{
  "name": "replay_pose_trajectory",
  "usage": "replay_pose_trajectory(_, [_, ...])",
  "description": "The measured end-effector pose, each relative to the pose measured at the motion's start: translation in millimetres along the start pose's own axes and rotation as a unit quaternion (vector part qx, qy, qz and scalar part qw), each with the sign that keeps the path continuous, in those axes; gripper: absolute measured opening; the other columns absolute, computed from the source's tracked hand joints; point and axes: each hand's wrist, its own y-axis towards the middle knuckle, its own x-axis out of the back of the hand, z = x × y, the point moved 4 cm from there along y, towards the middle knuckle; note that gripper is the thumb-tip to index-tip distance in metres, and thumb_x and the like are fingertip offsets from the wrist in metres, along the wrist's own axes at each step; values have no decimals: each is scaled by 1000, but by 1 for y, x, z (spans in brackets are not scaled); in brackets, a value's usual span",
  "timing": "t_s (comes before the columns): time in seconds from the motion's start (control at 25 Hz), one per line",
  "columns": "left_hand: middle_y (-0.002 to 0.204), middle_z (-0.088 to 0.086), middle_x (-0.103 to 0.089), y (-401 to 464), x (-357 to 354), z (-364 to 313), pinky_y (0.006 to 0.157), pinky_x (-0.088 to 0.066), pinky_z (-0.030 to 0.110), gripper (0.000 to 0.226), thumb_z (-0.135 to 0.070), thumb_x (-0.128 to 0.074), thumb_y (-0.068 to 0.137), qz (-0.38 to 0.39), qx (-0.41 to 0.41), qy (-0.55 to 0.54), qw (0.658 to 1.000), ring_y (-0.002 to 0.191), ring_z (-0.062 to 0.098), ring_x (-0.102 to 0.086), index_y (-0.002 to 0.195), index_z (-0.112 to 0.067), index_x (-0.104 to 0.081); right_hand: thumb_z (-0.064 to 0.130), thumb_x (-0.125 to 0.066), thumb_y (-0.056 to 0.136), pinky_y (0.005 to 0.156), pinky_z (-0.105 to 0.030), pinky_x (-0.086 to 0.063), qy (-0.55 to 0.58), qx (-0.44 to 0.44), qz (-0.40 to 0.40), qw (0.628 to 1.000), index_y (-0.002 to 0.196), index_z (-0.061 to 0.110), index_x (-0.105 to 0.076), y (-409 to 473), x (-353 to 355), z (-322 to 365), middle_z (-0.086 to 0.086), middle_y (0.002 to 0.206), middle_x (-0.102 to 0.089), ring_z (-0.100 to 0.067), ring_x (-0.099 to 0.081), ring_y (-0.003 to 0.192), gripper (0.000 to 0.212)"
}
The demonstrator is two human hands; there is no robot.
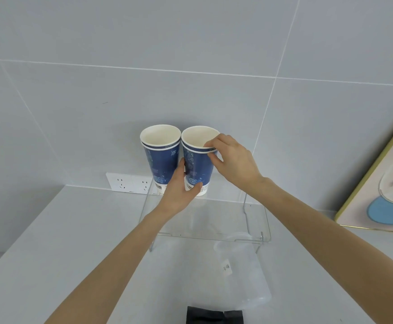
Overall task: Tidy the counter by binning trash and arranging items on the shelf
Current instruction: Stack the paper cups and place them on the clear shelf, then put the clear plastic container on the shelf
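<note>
The right-hand blue paper cup [198,164] stands upright at the back edge of the clear acrylic shelf [256,228], its rim touching the rim of the left-hand blue paper cup [161,160] beside it. Each seems to be two cups nested, judging by the doubled rims. The right hand [233,160] pinches the right-hand cup's rim; the left hand [181,190] grasps its base, probably steadying it while squaring the pair against the tiled wall [191,66]. Both cups look empty inside. Under the shelf's front right corner, on the counter [62,242], lies a clear plastic pouch [237,277], contents unclear; a black item [214,315] lies nearer.
</note>
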Motion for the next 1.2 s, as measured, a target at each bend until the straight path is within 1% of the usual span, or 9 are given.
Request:
replay_pose_trajectory(0.08, [146, 6, -34, -5, 0, -3, 101, -32, 27, 66, -4, -56, 85, 5, -1, 9, 1000, 129, 14, -37, 140, -9, -21, 9, -50, 90, 89, -37, -47, -7, 6, 9, 1000, 119, 11, -57, -3, -2, 1, -5, 128, -59, -26, -50, 119, 30])
replay_pose_trajectory(0.16, [147, 6, -32, -13, 2, -10, 98, -27, 18, 64, -4, -55, 86, 5, -4, 38, 999, 127, 11, -34, 140, -9, -21, 10, -53, 89, 100, -36, -42, -6, 20, 13, 1000, 126, 13, -53, -8, -1, 3, -6, 134, -54, -26, -48, 125, 37])
replay_pose_trajectory(0.28, [148, 7, -33, -28, 5, -21, 92, -21, 7, 61, -9, -53, 88, 18, -13, 99, 995, 135, 20, -32, 140, -9, -22, 12, -55, 89, 111, -38, -32, -13, 37, 11, 999, 133, 12, -45, -19, 6, 6, -11, 141, -48, -28, -43, 130, 45])
replay_pose_trajectory(0.4, [151, 5, -29, -45, 11, -31, 107, -27, 23, 59, -17, -51, 90, 28, 6, 165, 986, 137, 21, -29, 141, -12, -22, 17, -51, 92, 113, -36, -28, -22, 14, 15, 1000, 138, 14, -37, -38, 17, 4, -9, 146, -41, -25, -38, 134, 48])
replay_pose_trajectory(0.48, [151, 6, -28, -59, 10, -33, 109, -27, 30, 57, -20, -50, 91, 39, 9, 187, 982, 137, 22, -30, 140, -13, -23, 20, -49, 93, 115, -36, -25, -10, -25, 24, 999, 140, 15, -32, -60, 23, -2, -7, 149, -36, -23, -32, 138, 51])
replay_pose_trajectory(0.68, [150, 6, -29, -100, -12, -21, 109, -27, 28, 54, -24, -48, 92, 119, -10, 233, 965, 135, 21, -32, 140, -14, -26, 24, -50, 93, 116, -37, -24, 46, -137, 68, 987, 143, 15, -24, -127, 19, -31, -9, 153, -26, -24, -25, 141, 57])
replay_pose_trajectory(0.88, [148, 4, -34, -135, -41, 12, 111, -29, 29, 51, -26, -46, 92, 185, 6, 249, 951, 133, 20, -37, 139, -13, -30, 28, -50, 93, 115, -40, -21, 114, -252, 115, 954, 145, 15, -12, -187, -7, -56, -14, 154, -15, -28, -16, 143, 66])
replay_pose_trajectory(1.0, [150, 4, -31, -148, -60, 31, 113, -27, 30, 55, -29, -45, 92, 222, 53, 241, 943, 136, 20, -33, 141, -13, -26, 30, -49, 93, 114, -39, -23, 143, -313, 150, 927, 146, 11, -7, -209, -25, -65, -16, 153, -17, -30, -21, 141, 70])
replay_pose_trajectory(1.2, [150, 6, -32, -154, -88, 53, 110, -29, 32, 61, -34, -46, 91, 223, 207, 113, 946, 135, 23, -37, 142, -13, -20, 37, -48, 92, 113, -41, -27, 198, -401, 227, 865, 145, 7, -11, -230, -64, -77, -17, 151, -25, -31, -28, 138, 71])
